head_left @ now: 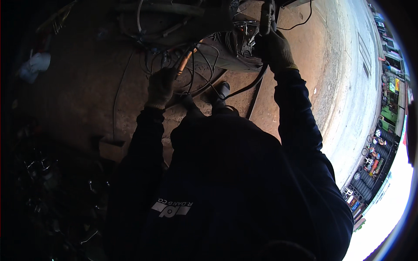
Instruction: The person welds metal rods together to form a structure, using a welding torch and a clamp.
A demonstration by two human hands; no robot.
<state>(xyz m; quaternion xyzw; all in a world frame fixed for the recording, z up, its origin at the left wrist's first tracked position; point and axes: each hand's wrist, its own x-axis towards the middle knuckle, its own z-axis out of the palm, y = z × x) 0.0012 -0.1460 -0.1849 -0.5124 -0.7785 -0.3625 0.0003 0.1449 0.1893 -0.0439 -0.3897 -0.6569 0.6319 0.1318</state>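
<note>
My left hand (pixel 162 87), in a dark work glove with a pale cuff, is closed at the end of an orange handle-like rod (pixel 185 61). The rod slants up to the right among loose cables. Further right and higher, my right hand (pixel 277 48) wears a matching glove. Its fingers wrap round a thick grey-brown cylindrical handle (pixel 266 19), whose upper end runs out of the frame. A heavy black cable (pixel 249 86) drops from beneath this hand and curves left toward my feet. Shadow hides most of the fingers on both hands.
Between my hands lies a dark tangle of wires and metal parts (pixel 246 38). Loose cables (pixel 209 65) loop above my shoes (pixel 223 90). A box (pixel 112 148) stands at the left, with a white bundle (pixel 35 65) farther off. A road (pixel 348 87) passes on the right, before stacked tyres (pixel 363 189).
</note>
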